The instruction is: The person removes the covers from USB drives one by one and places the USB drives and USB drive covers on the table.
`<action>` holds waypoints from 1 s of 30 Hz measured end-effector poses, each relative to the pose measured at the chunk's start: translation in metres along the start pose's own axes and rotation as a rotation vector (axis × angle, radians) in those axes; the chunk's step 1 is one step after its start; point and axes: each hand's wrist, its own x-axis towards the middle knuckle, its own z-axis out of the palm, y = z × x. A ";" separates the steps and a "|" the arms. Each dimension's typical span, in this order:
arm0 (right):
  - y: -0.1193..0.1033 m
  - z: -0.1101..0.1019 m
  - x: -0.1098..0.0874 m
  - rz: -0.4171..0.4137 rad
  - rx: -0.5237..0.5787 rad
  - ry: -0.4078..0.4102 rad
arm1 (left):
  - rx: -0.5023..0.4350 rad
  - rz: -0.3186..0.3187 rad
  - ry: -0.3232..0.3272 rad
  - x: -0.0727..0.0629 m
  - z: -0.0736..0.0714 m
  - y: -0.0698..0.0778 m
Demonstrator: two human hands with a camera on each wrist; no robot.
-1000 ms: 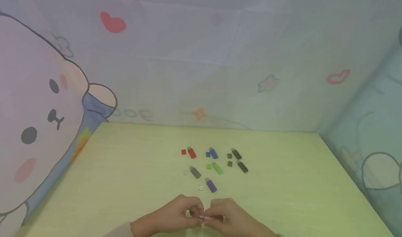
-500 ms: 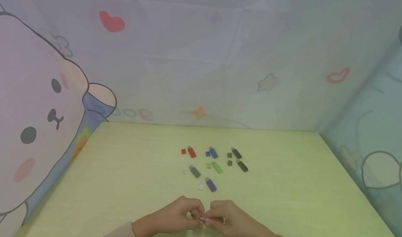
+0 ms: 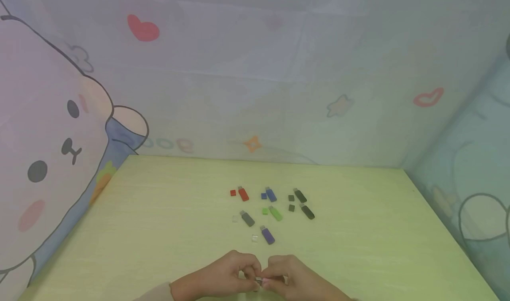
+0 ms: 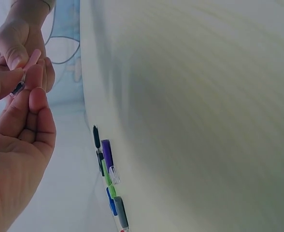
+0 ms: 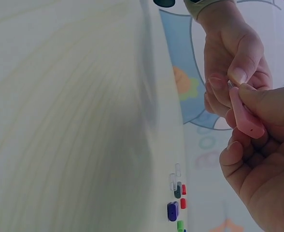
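Observation:
Close to the table's front edge, my two hands meet around a pink USB stick [image 5: 248, 121]. My right hand [image 3: 296, 276] pinches its pink body between thumb and fingers. With thumb and fingertips, my left hand [image 3: 229, 274] pinches the end where the metal plug [image 3: 259, 281] shows. A small glossy piece [image 4: 18, 88] sits between the left thumb and fingers; whether it is a clear cap or the plug itself, I cannot tell. Nearest beyond the hands lie a purple USB stick [image 3: 268, 235] and a clear cap [image 3: 254, 238].
Farther back on the table [image 3: 159, 212] lie several USB sticks, each with a loose cap to its left: red [image 3: 243, 194], blue [image 3: 271, 194], green [image 3: 275, 213], grey [image 3: 247, 218], and two black ones, a rear one [image 3: 300, 195] and a front one [image 3: 307, 211]. A printed cloth [image 3: 239, 93] hangs behind.
Both hands have shifted very slightly toward the front edge and to the right, still together on the pink USB stick. Less of its pink body shows between the fingers. The loose sticks and caps stay put.

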 end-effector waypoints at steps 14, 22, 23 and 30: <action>0.001 -0.002 -0.004 0.043 0.004 -0.019 | -0.041 -0.047 -0.005 0.001 0.001 -0.001; -0.003 -0.006 -0.005 0.043 -0.082 -0.032 | -0.021 -0.047 -0.011 0.003 0.000 0.000; -0.003 -0.007 -0.004 0.039 -0.096 -0.033 | -0.016 -0.044 -0.009 0.004 0.000 0.000; -0.003 -0.013 -0.006 0.051 -0.156 -0.034 | 0.018 -0.045 0.013 0.005 -0.004 0.003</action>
